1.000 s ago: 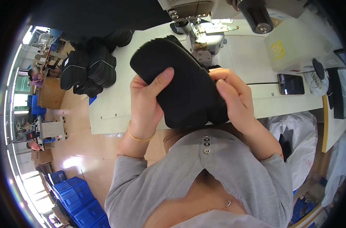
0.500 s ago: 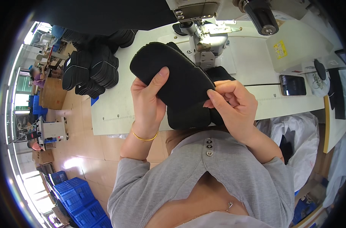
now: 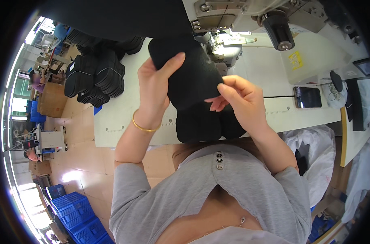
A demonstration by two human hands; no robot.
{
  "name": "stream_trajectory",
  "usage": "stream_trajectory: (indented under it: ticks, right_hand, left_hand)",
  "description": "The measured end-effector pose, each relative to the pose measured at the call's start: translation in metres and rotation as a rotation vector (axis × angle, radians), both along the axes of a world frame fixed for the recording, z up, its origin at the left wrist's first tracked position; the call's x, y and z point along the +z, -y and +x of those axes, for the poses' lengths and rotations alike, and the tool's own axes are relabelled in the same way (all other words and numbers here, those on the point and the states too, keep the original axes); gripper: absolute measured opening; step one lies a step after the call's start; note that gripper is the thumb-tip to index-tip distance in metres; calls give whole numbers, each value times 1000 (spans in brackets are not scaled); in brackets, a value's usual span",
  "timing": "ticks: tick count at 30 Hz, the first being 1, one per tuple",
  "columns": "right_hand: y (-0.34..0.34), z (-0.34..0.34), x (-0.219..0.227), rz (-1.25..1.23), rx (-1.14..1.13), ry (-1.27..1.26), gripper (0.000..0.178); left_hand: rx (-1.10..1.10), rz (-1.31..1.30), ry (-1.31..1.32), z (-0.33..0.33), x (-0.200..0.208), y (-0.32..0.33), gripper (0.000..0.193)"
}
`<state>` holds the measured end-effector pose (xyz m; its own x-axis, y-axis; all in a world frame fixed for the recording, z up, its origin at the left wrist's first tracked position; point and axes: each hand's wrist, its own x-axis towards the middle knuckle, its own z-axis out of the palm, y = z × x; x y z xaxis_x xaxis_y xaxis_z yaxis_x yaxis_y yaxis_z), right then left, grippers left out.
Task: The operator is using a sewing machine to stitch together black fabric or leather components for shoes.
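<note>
Left hand [image 3: 154, 81], head view: gripping a black padded piece [image 3: 191, 75] by its left side, thumb flat on the upper face, fingers mostly hidden beneath. Right hand [image 3: 245, 101]: thumb and forefinger pinched together at the piece's right edge, remaining fingers curled below them. Piece is rounded at its far end, tilted toward the upper left, held over the near part of a pale worktable [image 3: 132, 136], just in front of a sewing machine [image 3: 223, 51] with its lamp lit. More black pieces [image 3: 199, 126] lie below it at the table's near edge, partly covered. Thin yellow bangle [image 3: 146, 128] on the left wrist. Left of the hands, well apart: tied bundles of black pieces [image 3: 109, 75], stacked. Right side: dark phone [image 3: 307, 97] flat on the table, near a translucent bin [image 3: 321, 55] bearing a yellow label. White plastic bag [image 3: 319, 150] below the table's right part. Blue crates [image 3: 77, 213] on the floor, lower left.
</note>
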<state>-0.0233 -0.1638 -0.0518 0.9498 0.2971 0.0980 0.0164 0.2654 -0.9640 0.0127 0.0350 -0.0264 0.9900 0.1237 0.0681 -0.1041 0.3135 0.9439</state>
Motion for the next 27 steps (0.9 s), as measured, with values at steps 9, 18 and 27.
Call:
stream_trajectory:
  ticks: [9,18,27]
  right_hand:
    - [-8,24,9,98,-95,3,19]
    - [-8,28,7,164,-89,-32,19]
    - [-14,26,6,159,-99,-11,18]
  left_hand:
    - [-101,191,8,46,21,0,18]
    - [-151,239,-31,63,18,-5,18]
    - [123,502,260,48,4,5,22]
